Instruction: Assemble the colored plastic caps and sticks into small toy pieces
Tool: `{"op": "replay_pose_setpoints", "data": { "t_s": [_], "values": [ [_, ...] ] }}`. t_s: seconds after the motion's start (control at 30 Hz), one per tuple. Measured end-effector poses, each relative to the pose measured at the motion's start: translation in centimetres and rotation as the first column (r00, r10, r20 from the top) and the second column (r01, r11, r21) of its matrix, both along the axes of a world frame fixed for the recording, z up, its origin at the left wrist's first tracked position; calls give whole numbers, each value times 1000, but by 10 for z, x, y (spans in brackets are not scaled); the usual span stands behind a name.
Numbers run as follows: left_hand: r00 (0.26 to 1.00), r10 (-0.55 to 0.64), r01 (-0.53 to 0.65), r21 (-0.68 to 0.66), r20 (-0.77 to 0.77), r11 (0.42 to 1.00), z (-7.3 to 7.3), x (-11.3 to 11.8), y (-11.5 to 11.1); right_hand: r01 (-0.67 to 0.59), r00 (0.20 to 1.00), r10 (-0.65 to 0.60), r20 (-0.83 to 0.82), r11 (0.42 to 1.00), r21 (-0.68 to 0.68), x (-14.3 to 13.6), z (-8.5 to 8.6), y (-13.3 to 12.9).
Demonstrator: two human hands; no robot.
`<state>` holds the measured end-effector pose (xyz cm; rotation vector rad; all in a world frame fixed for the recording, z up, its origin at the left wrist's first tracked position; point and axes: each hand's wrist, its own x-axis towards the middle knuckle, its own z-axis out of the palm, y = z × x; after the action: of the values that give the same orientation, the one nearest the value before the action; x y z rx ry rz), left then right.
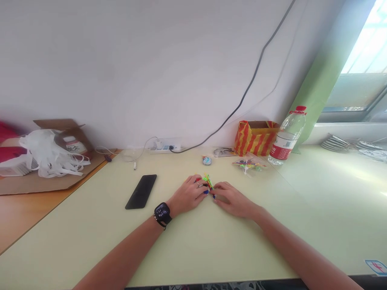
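Observation:
Both hands meet near the middle of the table (187, 249) over a small bunch of thin, bright plastic pieces (208, 179) in green, yellow, red and blue. My left hand (190, 195), with a ring and a black smartwatch (162, 212) on the wrist, has its fingers curled over the left side of the bunch. Pinched at the bunch's right, lower end are the fingertips of my right hand (234, 200). The fingers hide much of the pieces, so their exact kind cannot be made out.
A black phone (141, 191) lies left of my hands. Behind are a round tin (207, 161), a clear bag of colourful pieces (249, 164), a striped bag (254, 139), a water bottle (286, 139) and a power strip (165, 147). Cardboard (60, 183) holds white strips (50, 155) at left.

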<state>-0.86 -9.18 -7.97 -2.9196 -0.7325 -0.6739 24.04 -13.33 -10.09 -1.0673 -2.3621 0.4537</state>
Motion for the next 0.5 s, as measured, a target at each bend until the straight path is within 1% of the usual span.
{"op": "replay_pose_setpoints", "data": {
  "t_s": [0.1, 0.27, 0.4, 0.5],
  "values": [
    [1000, 25, -25, -26, 17, 999, 4, -1, -2, 22, 1000, -22, 4, 1000, 0, 1, -3, 3],
    [988, 131, -125, -87, 77, 988, 11, -12, 0, 60, 998, -60, 21, 998, -4, 5, -8, 6],
    [985, 132, -121, -100, 107, 988, 6, -20, 7, 74, 997, -73, 21, 997, -11, 5, -7, 6],
    [985, 114, -100, -107, 129, 989, 0, -19, 10, 92, 996, -91, 12, 996, -12, 6, -4, 4]
  ]
}}
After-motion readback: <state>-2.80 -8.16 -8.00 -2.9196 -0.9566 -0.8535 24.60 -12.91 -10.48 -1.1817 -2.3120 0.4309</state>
